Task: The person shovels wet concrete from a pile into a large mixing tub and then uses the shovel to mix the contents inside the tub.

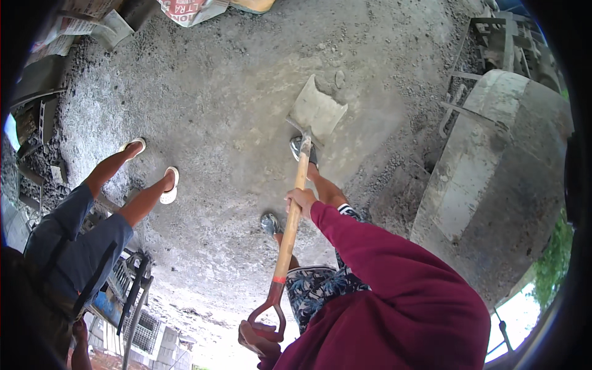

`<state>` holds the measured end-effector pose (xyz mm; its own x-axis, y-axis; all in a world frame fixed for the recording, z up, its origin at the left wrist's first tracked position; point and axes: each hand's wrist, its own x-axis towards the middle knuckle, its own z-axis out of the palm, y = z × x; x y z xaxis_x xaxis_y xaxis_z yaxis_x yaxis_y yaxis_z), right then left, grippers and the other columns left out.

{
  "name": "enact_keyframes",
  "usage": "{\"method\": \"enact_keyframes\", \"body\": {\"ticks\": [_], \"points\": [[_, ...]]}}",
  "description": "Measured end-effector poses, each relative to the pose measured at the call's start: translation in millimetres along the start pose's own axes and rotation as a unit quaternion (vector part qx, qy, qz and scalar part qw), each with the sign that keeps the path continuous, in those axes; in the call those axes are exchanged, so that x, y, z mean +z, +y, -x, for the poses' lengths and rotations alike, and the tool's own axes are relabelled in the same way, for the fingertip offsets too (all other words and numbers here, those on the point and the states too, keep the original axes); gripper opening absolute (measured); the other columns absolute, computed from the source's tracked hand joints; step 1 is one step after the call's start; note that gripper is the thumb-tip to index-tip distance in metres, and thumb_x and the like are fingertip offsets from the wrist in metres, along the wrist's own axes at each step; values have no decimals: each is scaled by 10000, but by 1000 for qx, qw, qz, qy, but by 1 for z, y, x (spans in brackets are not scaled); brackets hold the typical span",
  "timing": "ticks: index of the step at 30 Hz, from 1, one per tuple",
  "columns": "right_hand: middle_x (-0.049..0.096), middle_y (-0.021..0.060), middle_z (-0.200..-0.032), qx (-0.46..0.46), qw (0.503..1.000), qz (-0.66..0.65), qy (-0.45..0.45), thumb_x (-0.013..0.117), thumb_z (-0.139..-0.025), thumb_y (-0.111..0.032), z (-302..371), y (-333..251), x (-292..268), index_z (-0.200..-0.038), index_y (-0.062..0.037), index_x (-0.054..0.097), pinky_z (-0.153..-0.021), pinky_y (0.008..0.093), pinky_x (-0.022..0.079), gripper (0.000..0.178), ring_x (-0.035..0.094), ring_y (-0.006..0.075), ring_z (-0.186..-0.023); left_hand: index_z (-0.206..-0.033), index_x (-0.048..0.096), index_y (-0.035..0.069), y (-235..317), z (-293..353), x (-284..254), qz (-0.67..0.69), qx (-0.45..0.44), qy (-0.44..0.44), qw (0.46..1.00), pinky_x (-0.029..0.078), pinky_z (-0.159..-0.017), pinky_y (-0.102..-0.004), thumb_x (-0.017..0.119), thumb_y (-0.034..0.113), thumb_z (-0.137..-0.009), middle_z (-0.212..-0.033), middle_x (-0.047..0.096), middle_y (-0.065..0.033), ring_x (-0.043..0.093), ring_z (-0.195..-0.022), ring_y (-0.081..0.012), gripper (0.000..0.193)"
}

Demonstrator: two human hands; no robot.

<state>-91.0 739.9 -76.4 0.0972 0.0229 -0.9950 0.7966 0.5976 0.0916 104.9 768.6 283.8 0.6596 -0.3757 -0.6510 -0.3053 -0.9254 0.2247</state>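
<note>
A shovel (pixel 288 246) with a wooden shaft, a red D-shaped handle and a wide grey blade (pixel 316 110) slants across the middle of the view. My left hand (pixel 258 338) is closed round the D-handle at the lower end. Further up, my right hand (pixel 301 201) wraps round the shaft, its arm in a maroon sleeve. The blade lies low against the grey, dusty ground (pixel 216 105), its far edge partly covered by loose grey material. One of my shoes (pixel 301 148) is just behind the blade, partly hidden by the shaft; the other shoe (pixel 269 224) stands left of the shaft.
A large, dust-caked drum of a concrete mixer (pixel 487 172) with a metal frame stands at right. Another person in dark shorts (pixel 80 246) and light clogs is at left. Paper sacks (pixel 191 11) lie at the far edge, and gravel (pixel 376 169) borders the mixer.
</note>
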Motion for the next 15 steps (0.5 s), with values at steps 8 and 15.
{"method": "enact_keyframes", "body": {"ticks": [8,15], "points": [[558,102,-627,-139,984,68,83,667,-754,-33,-65,-221,-67,-746,-4,573,-486,377,493,99,571,235,-506,-657,482,44,20,-40,201,267,-4,-198,943,497,-467,-364,405,381,-962,-475,470,-101,507,-411,-231,461],[566,82,-618,-323,934,103,116,694,-760,-114,34,-338,-110,-721,-24,577,-469,362,470,153,566,219,-489,-622,461,43,37,-22,264,329,57,-301,893,508,-490,-385,407,402,-949,-509,490,-125,510,-434,-245,488]]}}
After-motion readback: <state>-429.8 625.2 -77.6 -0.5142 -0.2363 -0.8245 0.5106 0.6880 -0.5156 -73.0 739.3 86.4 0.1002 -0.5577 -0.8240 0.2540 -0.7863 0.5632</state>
